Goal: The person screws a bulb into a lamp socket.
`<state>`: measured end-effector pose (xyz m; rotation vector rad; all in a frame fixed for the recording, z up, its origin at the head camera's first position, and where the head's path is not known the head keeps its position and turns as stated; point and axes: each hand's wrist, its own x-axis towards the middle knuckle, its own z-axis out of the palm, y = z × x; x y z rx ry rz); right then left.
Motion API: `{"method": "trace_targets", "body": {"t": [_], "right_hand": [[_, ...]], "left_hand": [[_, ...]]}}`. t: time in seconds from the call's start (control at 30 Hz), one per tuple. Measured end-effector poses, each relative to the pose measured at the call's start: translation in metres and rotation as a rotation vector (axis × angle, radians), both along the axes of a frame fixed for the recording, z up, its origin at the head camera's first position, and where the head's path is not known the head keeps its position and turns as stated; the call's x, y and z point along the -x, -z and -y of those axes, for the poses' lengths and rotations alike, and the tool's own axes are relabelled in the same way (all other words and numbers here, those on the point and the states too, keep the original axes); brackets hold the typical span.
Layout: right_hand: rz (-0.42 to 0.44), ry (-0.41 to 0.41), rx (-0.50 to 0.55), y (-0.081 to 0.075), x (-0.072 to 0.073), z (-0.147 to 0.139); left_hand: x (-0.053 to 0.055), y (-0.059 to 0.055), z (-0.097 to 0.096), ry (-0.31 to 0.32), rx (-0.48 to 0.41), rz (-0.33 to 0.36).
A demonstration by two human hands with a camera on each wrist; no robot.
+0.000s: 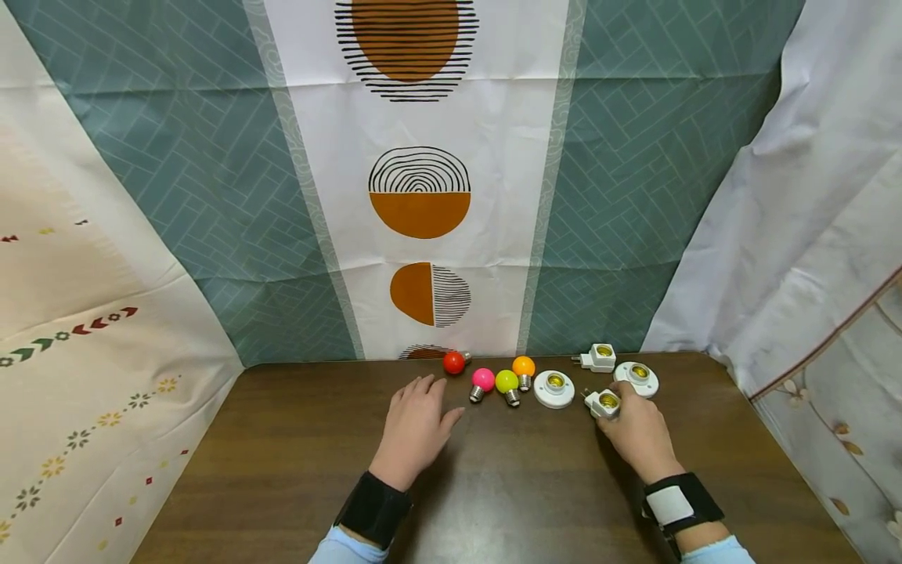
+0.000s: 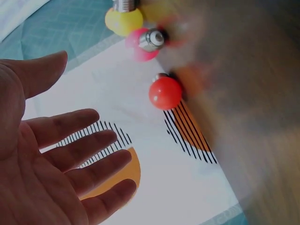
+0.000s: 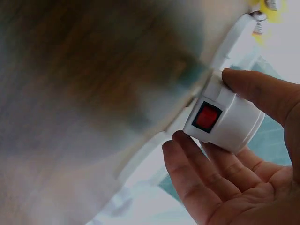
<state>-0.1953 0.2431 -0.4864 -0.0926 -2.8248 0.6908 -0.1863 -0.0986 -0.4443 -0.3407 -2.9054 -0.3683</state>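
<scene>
Left hand (image 1: 414,429) is just hanging out palm-down near the red bulb (image 1: 453,363), fingers loosely spread, gripping nothing. Right hand (image 1: 641,435) reaches forward, thumb and fingers pinching the near plug socket (image 1: 604,403), just right of a round socket (image 1: 553,398). Both sockets show gold-coloured linings. Can't tell if the pinched one's lifted. Yellow bulb's (image 2: 123,23) base gets cut off in the left wrist view.

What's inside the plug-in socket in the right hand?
The plug-in socket in the right hand shows a brass-coloured lining with nothing screwed in; its deepest part is too small to make out.
</scene>
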Motion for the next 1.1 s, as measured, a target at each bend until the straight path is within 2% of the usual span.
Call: {"method": "trace_targets", "body": {"t": [0.17, 0.37, 0.53, 0.63, 0.8, 1.1], "right_hand": [[-0.045, -0.038, 0.035, -0.011, -0.008, 0.013], [-0.062, -0.08, 0.077, -0.016, -0.018, 0.03], [-0.009, -0.112, 0.129, -0.017, -0.029, 0.048], [0.04, -0.12, 0.158, -0.017, -0.035, 0.057], [0.095, -0.144, 0.225, -0.016, -0.043, 0.068], [0.111, -0.174, 0.271, -0.015, -0.047, 0.076]], "left_hand": [[0.013, -0.003, -0.015, 0.011, -0.034, 0.019], [0.03, 0.003, -0.033, 0.038, -0.053, 0.035], [0.041, 0.013, -0.047, 0.05, -0.077, 0.058], [0.045, 0.019, -0.053, 0.056, -0.095, 0.085], [0.05, 0.031, -0.06, 0.064, -0.079, 0.121], [0.057, 0.043, -0.07, 0.082, -0.011, 0.184]]}}
